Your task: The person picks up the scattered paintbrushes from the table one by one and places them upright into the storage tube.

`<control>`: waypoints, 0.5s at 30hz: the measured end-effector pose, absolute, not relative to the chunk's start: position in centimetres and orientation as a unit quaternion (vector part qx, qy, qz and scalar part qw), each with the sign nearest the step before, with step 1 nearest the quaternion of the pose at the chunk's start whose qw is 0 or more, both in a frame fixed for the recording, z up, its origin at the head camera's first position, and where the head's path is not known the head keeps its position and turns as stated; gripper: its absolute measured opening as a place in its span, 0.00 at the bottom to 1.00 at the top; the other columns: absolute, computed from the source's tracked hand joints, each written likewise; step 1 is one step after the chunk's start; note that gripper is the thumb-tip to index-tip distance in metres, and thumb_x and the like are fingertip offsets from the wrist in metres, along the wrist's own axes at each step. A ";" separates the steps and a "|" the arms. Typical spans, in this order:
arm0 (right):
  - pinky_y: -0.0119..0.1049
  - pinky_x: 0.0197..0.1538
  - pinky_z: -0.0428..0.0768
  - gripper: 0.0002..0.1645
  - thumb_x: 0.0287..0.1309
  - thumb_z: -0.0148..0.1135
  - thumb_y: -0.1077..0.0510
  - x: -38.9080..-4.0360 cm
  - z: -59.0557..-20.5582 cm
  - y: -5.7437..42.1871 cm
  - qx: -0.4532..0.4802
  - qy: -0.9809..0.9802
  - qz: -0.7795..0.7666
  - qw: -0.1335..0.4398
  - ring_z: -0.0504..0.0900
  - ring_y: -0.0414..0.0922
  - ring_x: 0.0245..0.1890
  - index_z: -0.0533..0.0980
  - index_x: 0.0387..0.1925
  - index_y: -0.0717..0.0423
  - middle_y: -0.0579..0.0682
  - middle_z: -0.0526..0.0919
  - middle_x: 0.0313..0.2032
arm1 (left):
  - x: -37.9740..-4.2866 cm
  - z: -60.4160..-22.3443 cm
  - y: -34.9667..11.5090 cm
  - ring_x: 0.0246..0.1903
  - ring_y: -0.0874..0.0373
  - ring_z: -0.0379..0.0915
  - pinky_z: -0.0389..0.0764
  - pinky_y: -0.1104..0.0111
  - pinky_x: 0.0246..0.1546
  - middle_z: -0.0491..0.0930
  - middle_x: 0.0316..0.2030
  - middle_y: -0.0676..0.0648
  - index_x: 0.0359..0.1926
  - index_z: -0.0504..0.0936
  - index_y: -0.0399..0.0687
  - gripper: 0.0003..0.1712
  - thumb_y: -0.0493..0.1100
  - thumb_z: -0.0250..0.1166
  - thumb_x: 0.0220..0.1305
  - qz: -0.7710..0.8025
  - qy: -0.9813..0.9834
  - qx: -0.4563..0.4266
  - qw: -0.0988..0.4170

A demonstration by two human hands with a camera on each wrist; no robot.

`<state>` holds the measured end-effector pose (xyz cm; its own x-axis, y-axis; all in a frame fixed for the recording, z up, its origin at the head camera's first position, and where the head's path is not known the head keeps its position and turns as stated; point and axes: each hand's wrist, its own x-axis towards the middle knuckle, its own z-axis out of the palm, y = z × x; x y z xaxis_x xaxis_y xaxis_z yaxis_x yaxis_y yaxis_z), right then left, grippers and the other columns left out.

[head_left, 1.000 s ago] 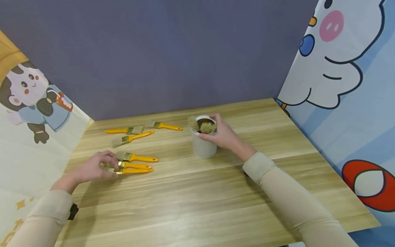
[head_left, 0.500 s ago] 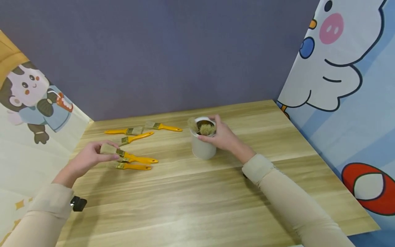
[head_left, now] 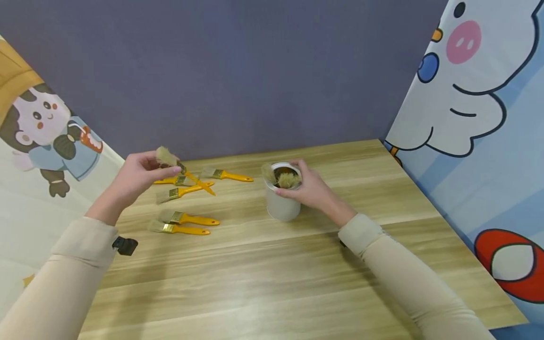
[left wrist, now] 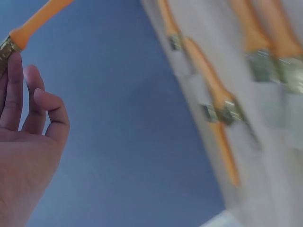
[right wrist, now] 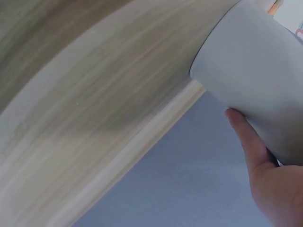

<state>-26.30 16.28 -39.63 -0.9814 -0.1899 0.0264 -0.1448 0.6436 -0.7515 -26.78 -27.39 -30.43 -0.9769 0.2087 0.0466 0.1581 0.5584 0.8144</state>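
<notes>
Over the wood-grain tabletop [head_left: 272, 269], left hand [head_left: 141, 174] has fingers clamped on an orange-handled paintbrush [head_left: 194, 178]; right hand [head_left: 313, 187] grips a whitish can [head_left: 283, 206]. Brush likely light, stiff-handled, soft-bristled; best held behind the bristles.

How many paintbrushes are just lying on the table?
5. The first brush is partly behind the left hand; the second brush lies just nearer; the third brush to their right. The fourth brush and fifth brush lie nearest, side by side. None looks fully hidden.

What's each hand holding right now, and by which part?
The left hand pinches a brush at its metal band; the right hand grips the can around its upper side.
</notes>
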 end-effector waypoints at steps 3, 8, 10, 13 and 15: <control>0.61 0.65 0.81 0.65 0.50 0.78 0.26 -26.5 -39.6 16.4 -0.099 0.907 -0.409 0.023 0.79 0.61 0.68 0.58 0.80 0.44 0.61 0.76 0.68 | -27.8 -28.8 -25.4 0.44 0.64 0.82 0.82 0.71 0.42 0.88 0.44 0.65 0.58 0.87 0.49 0.24 0.56 0.73 0.69 0.461 0.879 0.123 0.021; 0.62 0.66 0.80 0.64 0.51 0.78 0.27 -26.7 -39.6 16.4 -0.103 0.907 -0.408 0.026 0.78 0.61 0.68 0.57 0.81 0.43 0.60 0.76 0.68 | -29.7 -26.8 -22.2 0.51 0.61 0.82 0.82 0.72 0.46 0.87 0.49 0.61 0.60 0.86 0.49 0.27 0.58 0.74 0.68 0.472 0.867 0.155 0.028; 0.62 0.67 0.80 0.64 0.51 0.78 0.27 -26.6 -39.7 16.4 -0.098 0.908 -0.407 0.030 0.78 0.61 0.68 0.57 0.81 0.42 0.61 0.76 0.68 | -30.4 -26.2 -21.0 0.48 0.60 0.81 0.81 0.71 0.43 0.88 0.48 0.60 0.60 0.86 0.49 0.27 0.58 0.74 0.67 0.478 0.863 0.164 0.029; 0.62 0.68 0.79 0.64 0.51 0.78 0.28 -26.5 -39.8 16.5 -0.096 0.908 -0.406 0.035 0.77 0.62 0.69 0.56 0.81 0.42 0.61 0.75 0.69 | -31.2 -25.3 -19.2 0.44 0.59 0.79 0.78 0.69 0.39 0.88 0.46 0.59 0.59 0.87 0.50 0.25 0.57 0.75 0.67 0.487 0.854 0.181 0.025; 0.63 0.68 0.78 0.64 0.52 0.78 0.28 -26.5 -39.7 16.6 -0.095 0.909 -0.405 0.035 0.77 0.63 0.69 0.56 0.81 0.44 0.62 0.75 0.69 | -31.5 -24.6 -17.8 0.44 0.58 0.80 0.79 0.69 0.40 0.88 0.46 0.57 0.58 0.88 0.51 0.23 0.55 0.75 0.67 0.497 0.845 0.196 0.022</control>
<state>-26.49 16.57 -39.73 -0.9795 -0.2010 0.0133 -0.1442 0.6535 -0.7431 -31.46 -17.78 -24.61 -0.9224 0.3526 0.1576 0.3093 0.4301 0.8481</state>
